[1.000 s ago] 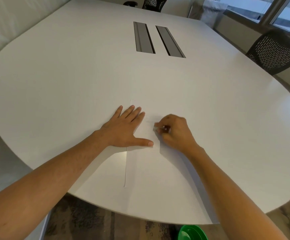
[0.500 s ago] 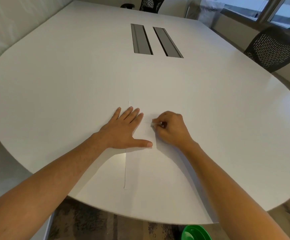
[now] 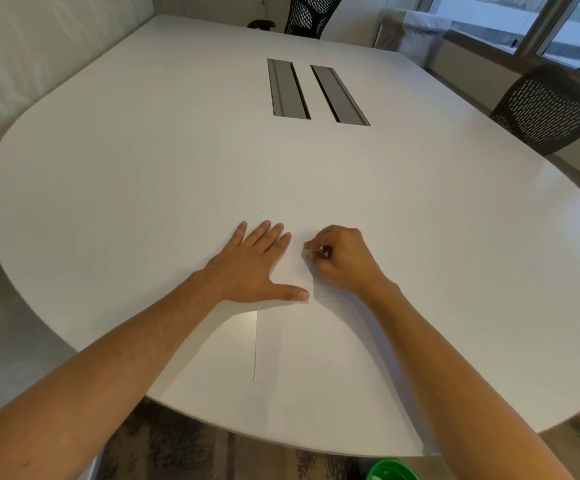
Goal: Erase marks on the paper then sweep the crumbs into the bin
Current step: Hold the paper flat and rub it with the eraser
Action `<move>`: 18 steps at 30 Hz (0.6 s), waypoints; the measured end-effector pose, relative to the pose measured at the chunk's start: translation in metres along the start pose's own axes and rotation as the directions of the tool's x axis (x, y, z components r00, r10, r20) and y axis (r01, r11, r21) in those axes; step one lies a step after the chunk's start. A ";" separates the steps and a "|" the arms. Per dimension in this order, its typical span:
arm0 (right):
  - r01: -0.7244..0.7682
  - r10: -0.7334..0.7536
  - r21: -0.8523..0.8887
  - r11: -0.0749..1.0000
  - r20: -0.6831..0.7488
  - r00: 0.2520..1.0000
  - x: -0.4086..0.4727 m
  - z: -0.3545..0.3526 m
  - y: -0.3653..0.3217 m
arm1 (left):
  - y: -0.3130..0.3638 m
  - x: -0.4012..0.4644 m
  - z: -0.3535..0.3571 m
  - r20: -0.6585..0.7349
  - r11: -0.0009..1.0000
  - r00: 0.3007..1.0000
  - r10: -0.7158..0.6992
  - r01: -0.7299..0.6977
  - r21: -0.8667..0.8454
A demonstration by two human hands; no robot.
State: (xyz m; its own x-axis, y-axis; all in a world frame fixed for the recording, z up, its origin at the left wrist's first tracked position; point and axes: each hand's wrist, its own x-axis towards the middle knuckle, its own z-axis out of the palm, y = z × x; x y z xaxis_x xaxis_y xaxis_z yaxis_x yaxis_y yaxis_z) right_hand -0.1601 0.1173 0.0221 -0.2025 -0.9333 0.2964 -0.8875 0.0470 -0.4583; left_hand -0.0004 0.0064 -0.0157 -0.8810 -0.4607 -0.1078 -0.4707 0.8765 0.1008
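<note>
The wide rounded white table (image 3: 143, 161) carries a plain white sheet of paper (image 3: 316, 341) near its front edge, almost the same shade. Two grey metal slots (image 3: 288, 88) stripe the far middle. Far right stands a black perforated mesh chair (image 3: 551, 105). A bright green round bin (image 3: 390, 471) shows below the near edge.

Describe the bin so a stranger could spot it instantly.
Start at the big white table and follow its near edge, under the right forearm. The bin sits on the floor there, cut off by the frame; it is the only bright green thing.
</note>
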 end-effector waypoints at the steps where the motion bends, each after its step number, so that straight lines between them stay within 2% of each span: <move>1: -0.024 0.024 -0.001 1.000 -0.014 1.000 0.005 0.000 0.001 | 0.000 0.000 -0.001 -0.001 1.000 1.000 -0.001 0.001 0.002; 4: -0.037 0.037 0.017 0.999 -0.003 0.999 -0.007 0.001 -0.005 | 0.001 -0.001 -0.001 -0.005 1.000 1.000 0.002 -0.002 0.010; 8: 0.050 -0.057 0.064 0.997 0.121 0.991 -0.040 0.000 -0.014 | 0.000 0.000 0.000 -0.008 1.000 1.000 -0.001 0.001 0.005; 11: 0.029 -0.032 0.046 0.999 0.058 0.998 -0.024 -0.002 -0.004 | 0.001 0.000 -0.001 0.000 1.000 1.000 -0.002 0.002 0.007; 15: -0.111 0.111 0.018 0.994 -0.024 0.993 0.004 -0.002 0.008 | 0.000 0.000 -0.001 0.003 1.000 1.000 -0.005 0.005 0.006; 18: -0.062 0.062 0.013 0.998 0.014 0.998 -0.010 0.001 0.001 | 0.000 0.000 0.000 0.002 1.000 1.000 -0.004 0.004 0.006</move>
State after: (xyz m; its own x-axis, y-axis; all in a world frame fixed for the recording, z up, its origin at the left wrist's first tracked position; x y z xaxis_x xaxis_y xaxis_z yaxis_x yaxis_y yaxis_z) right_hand -0.1592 0.1264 0.0180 -0.2514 -0.9335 0.2556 -0.8676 0.1004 -0.4870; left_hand -0.0007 0.0064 -0.0158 -0.8790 -0.4639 -0.1099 -0.4738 0.8756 0.0939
